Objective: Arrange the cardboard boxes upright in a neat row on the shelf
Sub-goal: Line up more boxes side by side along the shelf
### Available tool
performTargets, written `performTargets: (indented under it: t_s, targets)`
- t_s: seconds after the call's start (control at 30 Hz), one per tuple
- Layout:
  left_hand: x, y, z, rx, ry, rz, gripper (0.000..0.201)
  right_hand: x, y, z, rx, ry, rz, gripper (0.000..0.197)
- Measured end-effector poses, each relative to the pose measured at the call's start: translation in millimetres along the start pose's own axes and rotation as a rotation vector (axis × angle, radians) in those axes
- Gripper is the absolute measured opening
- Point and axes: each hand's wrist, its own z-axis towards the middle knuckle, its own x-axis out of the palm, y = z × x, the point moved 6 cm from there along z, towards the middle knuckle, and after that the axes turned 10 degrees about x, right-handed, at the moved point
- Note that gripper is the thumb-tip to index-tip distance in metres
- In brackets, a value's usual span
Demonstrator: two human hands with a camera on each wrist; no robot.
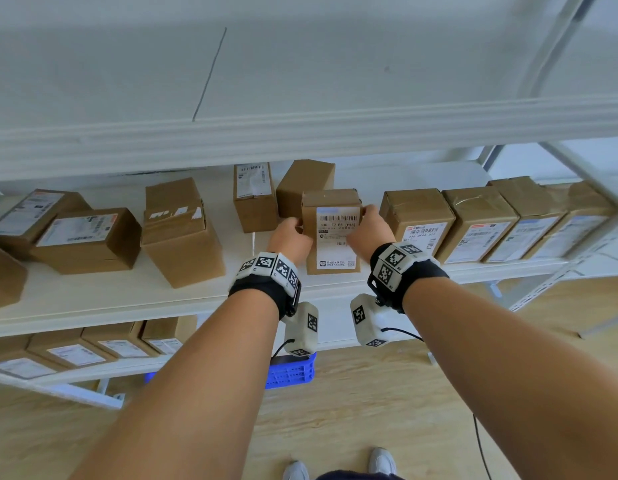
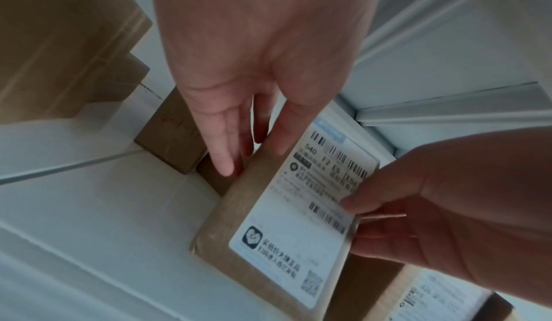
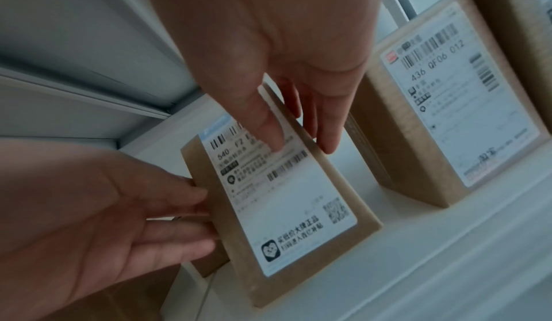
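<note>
Standing upright near the front edge of the white shelf (image 1: 92, 299), the labelled cardboard box (image 1: 333, 202) is held between both hands. The left hand (image 1: 290, 237) presses its left side with fingers nearly straight, thumb on the front edge; the right hand (image 1: 368, 230) clamps the right side, thumb on the label (barcode facing the person). Just right stands a row of upright boxes (image 1: 480, 216); loose boxes (image 1: 179, 233) lie left.

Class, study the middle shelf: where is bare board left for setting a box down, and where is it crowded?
Bare board runs along the front edge, left of the held box. A narrow gap separates that box from the upright row. The row is packed tight, and behind the left hand two boxes crowd the back.
</note>
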Motion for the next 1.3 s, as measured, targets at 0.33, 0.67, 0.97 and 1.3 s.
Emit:
performTargets:
  t_s: [0.33,0.67,0.97,1.3]
  targets:
    - [10.4,-16.8,0.3,-0.064,-0.063,-0.087,0.047,-26.0,6.0,0.8,-0.122,-0.114,0.007,0.067]
    - [38.6,-30.8,5.4,-0.138,0.019,0.028,0.053,-67.5,-31.6,19.8,-0.116,-0.199,-0.217,0.06]
    - [56.3,-42.1,6.0,-0.095,-0.01,0.042,0.048,-70.2,-45.0,26.6,-0.177,-0.203,-0.244,0.046]
    - [59.3,-40.5,9.3,-0.106,-0.049,0.074,0.055,-73.6,-40.4,28.6,-0.168,-0.252,-0.249,0.03]
